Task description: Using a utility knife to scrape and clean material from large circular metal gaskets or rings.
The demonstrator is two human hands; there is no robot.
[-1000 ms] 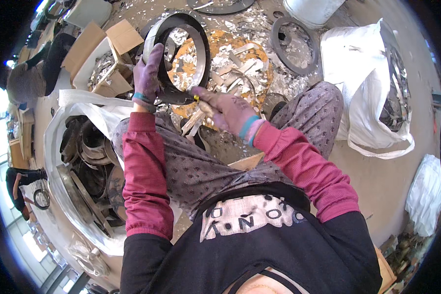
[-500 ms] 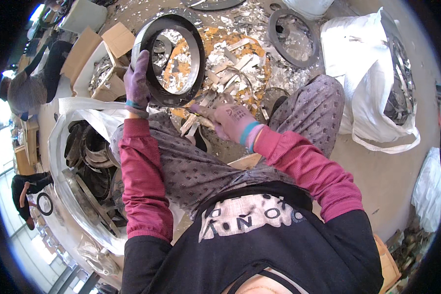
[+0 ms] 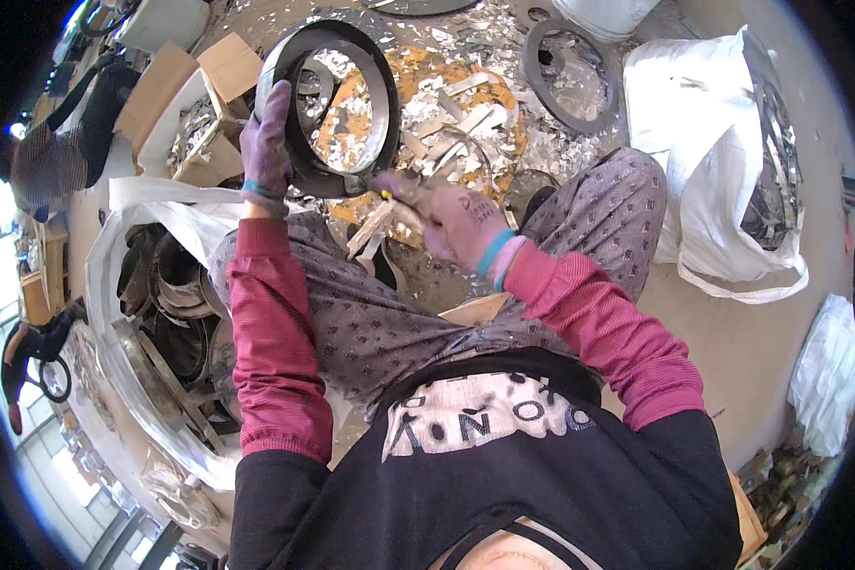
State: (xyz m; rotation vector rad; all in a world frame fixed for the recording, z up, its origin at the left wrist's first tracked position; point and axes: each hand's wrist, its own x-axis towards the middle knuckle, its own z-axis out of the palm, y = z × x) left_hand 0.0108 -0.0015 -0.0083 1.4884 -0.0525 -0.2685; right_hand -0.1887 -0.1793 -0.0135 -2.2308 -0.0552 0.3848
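Note:
My left hand (image 3: 268, 152), in a purple glove, grips the left side of a wide black ring (image 3: 387, 109), its thumb and fingers on the outer wall. The ring is held tilted above the debris, just in front of my knees. In my right hand (image 3: 464, 226), also gloved, is a small knife-like tool (image 3: 359, 183) with a yellow spot. Its tip lies at the ring's lower rim. Motion blurs the right fingers, and they hide most of the tool's handle. White flakes and strips cover an orange surface (image 3: 508, 142) behind the ring.
A white sack (image 3: 114, 275) of black ring pieces stands at my left, another white sack (image 3: 679, 104) at the right. A cardboard box (image 3: 152, 104) holds scraps. A flat dark ring (image 3: 606, 109) lies on the floor. Two people are at the left; one person (image 3: 38, 351) holds a ring.
My right hand has risen slightly, bringing the tool's tip up against the ring's lower rim. The ring and my left hand have barely shifted. At the far left, the person with a ring has moved.

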